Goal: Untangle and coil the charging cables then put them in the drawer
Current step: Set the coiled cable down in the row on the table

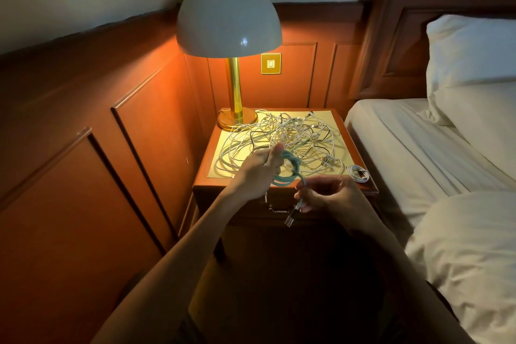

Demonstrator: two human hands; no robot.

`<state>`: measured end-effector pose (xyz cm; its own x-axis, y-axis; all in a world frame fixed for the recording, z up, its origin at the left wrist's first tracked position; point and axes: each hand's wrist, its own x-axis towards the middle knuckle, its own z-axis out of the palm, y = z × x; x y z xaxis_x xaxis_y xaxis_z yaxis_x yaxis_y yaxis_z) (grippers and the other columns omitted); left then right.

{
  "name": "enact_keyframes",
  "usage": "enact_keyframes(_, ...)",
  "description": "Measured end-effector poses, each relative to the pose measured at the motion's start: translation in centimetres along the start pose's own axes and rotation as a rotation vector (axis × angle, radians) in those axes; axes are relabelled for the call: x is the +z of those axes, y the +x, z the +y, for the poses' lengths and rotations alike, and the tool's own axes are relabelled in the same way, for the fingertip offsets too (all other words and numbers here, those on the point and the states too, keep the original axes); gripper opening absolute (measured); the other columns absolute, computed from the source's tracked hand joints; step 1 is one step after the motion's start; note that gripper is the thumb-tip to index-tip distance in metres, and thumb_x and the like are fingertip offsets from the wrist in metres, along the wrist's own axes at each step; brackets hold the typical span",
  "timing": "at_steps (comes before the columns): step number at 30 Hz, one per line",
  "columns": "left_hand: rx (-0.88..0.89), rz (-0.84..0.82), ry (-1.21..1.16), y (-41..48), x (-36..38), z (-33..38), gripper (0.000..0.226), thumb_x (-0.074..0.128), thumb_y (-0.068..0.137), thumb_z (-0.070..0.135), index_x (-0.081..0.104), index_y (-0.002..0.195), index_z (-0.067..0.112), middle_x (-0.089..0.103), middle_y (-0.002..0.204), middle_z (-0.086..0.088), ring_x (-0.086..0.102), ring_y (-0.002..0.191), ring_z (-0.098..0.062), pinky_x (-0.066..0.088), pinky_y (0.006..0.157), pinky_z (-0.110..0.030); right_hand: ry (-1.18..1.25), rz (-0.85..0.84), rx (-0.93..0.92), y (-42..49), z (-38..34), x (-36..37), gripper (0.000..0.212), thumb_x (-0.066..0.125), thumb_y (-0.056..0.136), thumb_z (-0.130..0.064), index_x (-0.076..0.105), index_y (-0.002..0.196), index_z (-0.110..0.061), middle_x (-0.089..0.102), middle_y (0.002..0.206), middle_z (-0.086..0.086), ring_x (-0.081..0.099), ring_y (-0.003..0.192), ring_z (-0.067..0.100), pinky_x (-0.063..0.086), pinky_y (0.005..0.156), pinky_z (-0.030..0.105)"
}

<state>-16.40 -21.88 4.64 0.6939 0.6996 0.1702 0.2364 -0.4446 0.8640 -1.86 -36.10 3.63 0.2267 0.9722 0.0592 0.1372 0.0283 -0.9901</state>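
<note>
teal cable (294,169) coil gripped in left hand (261,166) above the nightstand (353,148) front edge; right hand (328,194) pinches its tail, best wound on snugly

Quick count: two hands, left (261,166) and right (331,195), one teal cable (295,167), one small white coil (358,172), one tangled pile (293,131) (no way to count those strands), one lamp (228,17), one nightstand (212,195), one wall switch (270,64).

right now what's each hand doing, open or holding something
Left hand: grips the coiled teal cable.
Right hand: pinches the same cable near its loose end.
</note>
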Motion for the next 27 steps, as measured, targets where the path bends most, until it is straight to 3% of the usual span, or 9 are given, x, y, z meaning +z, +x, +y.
enact_keyframes(3,-0.118,0.043,-0.137,-0.7,1.2,0.1,0.052,0.026,0.106,0.049,0.061,0.085,0.017,0.051,0.067,-0.007,0.046,0.059,-0.010,0.038,0.060,-0.031,-0.354,0.290,-0.228,-0.1,1.4,1.6,0.015,0.076,0.086,-0.015,0.075,0.098,-0.024,0.077,0.089,-0.008,0.074,0.081,0.006,0.062,0.072,0.028)
enact_keyframes(6,-0.188,0.075,-0.138,-1.2,1.8,1.0,0.057,0.025,0.106,0.048,0.058,0.126,0.007,0.065,0.120,-0.017,0.061,0.109,-0.027,0.050,0.095,-0.044,-0.226,0.594,-0.274,0.3,3.0,3.9,0.016,0.073,0.091,-0.022,0.075,0.105,-0.017,0.077,0.090,-0.008,0.074,0.080,0.006,0.062,0.068,0.029)
enact_keyframes(7,-0.186,0.081,-0.111,-1.3,1.8,1.3,0.055,0.025,0.106,0.049,0.058,0.126,0.009,0.065,0.118,-0.012,0.060,0.109,-0.024,0.051,0.094,-0.041,-0.101,0.667,-0.241,0.5,3.2,4.7,0.015,0.072,0.091,-0.021,0.074,0.105,-0.016,0.077,0.089,-0.005,0.075,0.080,0.009,0.062,0.068,0.031)
enact_keyframes(10,-0.068,0.151,0.115,-1.7,2.2,1.3,0.048,0.024,0.107,0.047,0.059,0.100,0.015,0.058,0.078,0.003,0.053,0.068,-0.012,0.039,0.057,-0.027,0.330,0.818,-0.113,1.5,3.3,6.7,0.009,0.072,0.090,-0.008,0.073,0.098,-0.012,0.077,0.091,0.004,0.076,0.085,0.021,0.062,0.072,0.036)
enact_keyframes(13,0.027,0.274,0.249,-1.8,2.2,0.7,0.043,0.026,0.108,0.043,0.058,0.098,0.017,0.061,0.076,0.001,0.057,0.061,-0.014,0.043,0.051,-0.031,0.660,0.805,0.007,2.2,2.4,7.5,0.011,0.070,0.089,0.000,0.069,0.100,-0.005,0.074,0.098,0.013,0.075,0.091,0.025,0.062,0.078,0.040)
enact_keyframes(16,0.045,0.305,0.328,-1.5,1.4,0.2,0.040,0.028,0.108,0.042,0.060,0.107,0.018,0.064,0.082,-0.002,0.062,0.068,-0.018,0.052,0.058,-0.041,0.840,0.736,0.104,2.6,1.5,7.5,0.015,0.060,0.093,0.007,0.067,0.097,-0.005,0.074,0.092,0.013,0.076,0.082,0.020,0.062,0.078,0.038)
enact_keyframes(18,0.042,0.318,0.357,-1.3,0.7,-0.1,0.038,0.030,0.108,0.040,0.059,0.105,0.016,0.064,0.080,-0.002,0.062,0.067,-0.019,0.051,0.057,-0.038,0.934,0.674,0.162,2.9,1.1,7.3,0.021,0.051,0.096,0.010,0.066,0.095,-0.005,0.074,0.087,0.011,0.075,0.075,0.017,0.062,0.079,0.038)
enact_keyframes(21,0.081,0.376,0.433,-1.2,0.1,-0.3,0.033,0.035,0.108,0.034,0.059,0.101,0.013,0.060,0.076,0.001,0.053,0.061,-0.008,0.036,0.050,-0.018,0.936,0.542,0.181,3.3,0.9,6.5,0.021,0.052,0.095,0.010,0.068,0.101,-0.002,0.075,0.094,0.014,0.075,0.084,0.021,0.062,0.078,0.036)
enact_keyframes(27,-0.081,0.258,0.380,-0.6,-0.7,0.1,0.041,0.035,0.108,0.038,0.062,0.089,0.013,0.059,0.077,-0.001,0.053,0.065,-0.015,0.033,0.052,-0.023,0.955,0.384,0.146,3.1,1.4,5.6,0.022,0.061,0.090,0.006,0.069,0.109,-0.002,0.076,0.099,0.014,0.075,0.083,0.020,0.061,0.064,0.025)
